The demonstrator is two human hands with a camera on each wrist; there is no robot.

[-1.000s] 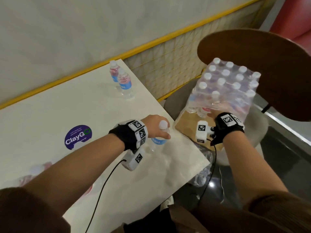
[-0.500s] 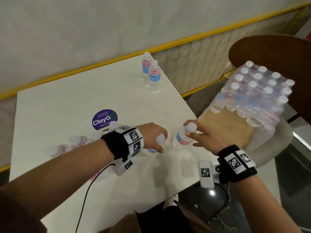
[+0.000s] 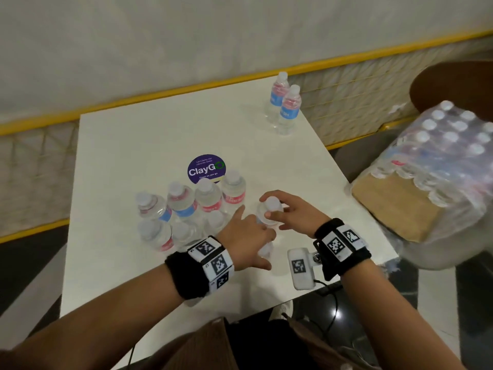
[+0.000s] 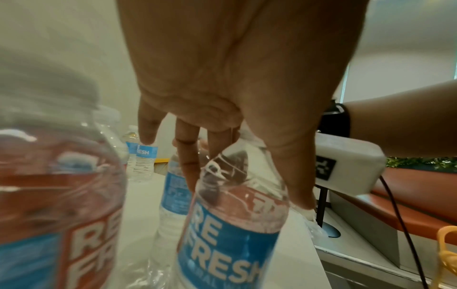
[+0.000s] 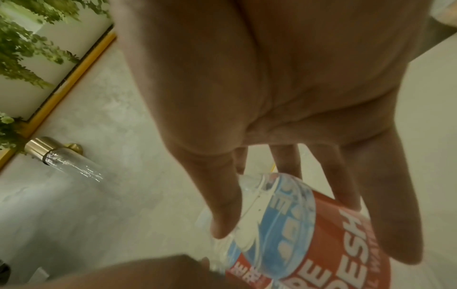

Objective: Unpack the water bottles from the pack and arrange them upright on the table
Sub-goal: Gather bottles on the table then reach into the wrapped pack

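Observation:
The shrink-wrapped pack (image 3: 448, 156) of water bottles lies on a chair to the right of the white table (image 3: 133, 145). My left hand (image 3: 256, 241) reaches down over a bottle (image 3: 264, 252) standing upright near the table's front; thumb and fingers (image 4: 190, 176) close round its neck above the red and blue label (image 4: 235, 224). Just beyond it, my right hand (image 3: 269, 208) pinches the cap of a second bottle (image 3: 262, 220), whose label (image 5: 309, 234) fills the right wrist view. Both held bottles sit right of a cluster of several upright bottles (image 3: 192, 209).
Two more bottles (image 3: 284, 108) stand at the table's far right corner. A purple round sticker (image 3: 206, 169) lies behind the cluster. The pack rests on a cardboard base (image 3: 394, 206) close to the table's right edge. A brown chair back (image 3: 453, 84) rises behind it.
My right hand drew a bottle from the pack and brought it left over the table. My left hand carried its bottle to beside the cluster.

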